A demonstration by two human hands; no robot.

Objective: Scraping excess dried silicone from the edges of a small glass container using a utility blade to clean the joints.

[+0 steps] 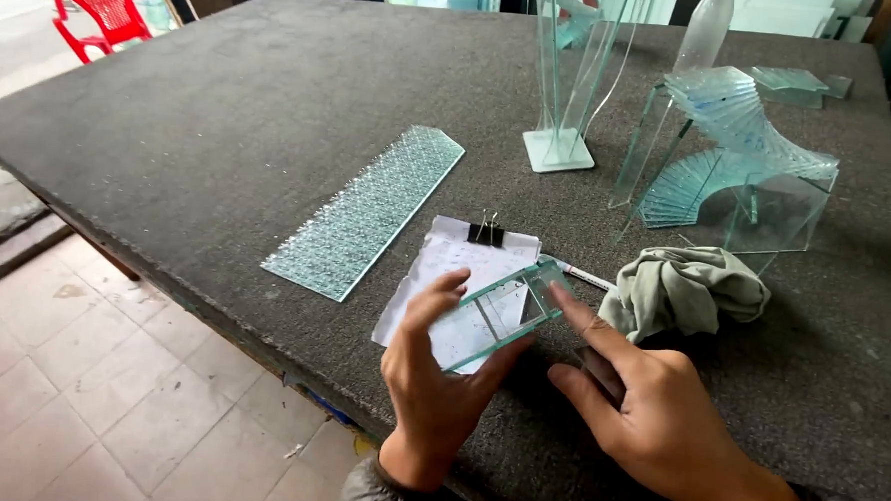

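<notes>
Dark grey gritty worktop (272, 103) fills most of the view, pale tiled floor (79, 395) below its near edge on your left.

Nearest to you: your left hand (435, 385) grips a small glass piece (498, 313), a flat rectangular assembly of clear greenish strips. Thumb sits on its near edge, the fingers (433, 298) curl over the far-left edge, so the hand is closed on the piece and tilts it slightly off the surface. Your right hand (658, 420) is loosely open: index finger extended, tip touching the right end of the glass piece, other fingers half-curled and holding nothing.

Glass piece sits over a stack of white papers (445, 271) held by a black binder clip (485, 232) at the top edge. Pen (587, 277) lies just beside the papers on the right, partly hidden by the glass. Crumpled grey-green rag (686, 289) lies right of that, near your right index finger.

Left of the papers: long patterned glass strip (367, 212) lying flat, diagonal, apart from them.

Farther back: tall clear glass stand (568, 86) upright on a square base. Right of it, a spiral of stacked glass slats (746, 143) fanned like a staircase on thin glass legs. Few loose glass squares (788, 80) behind it.

Far left corner, off the worktop: red plastic chair (101, 5).
</notes>
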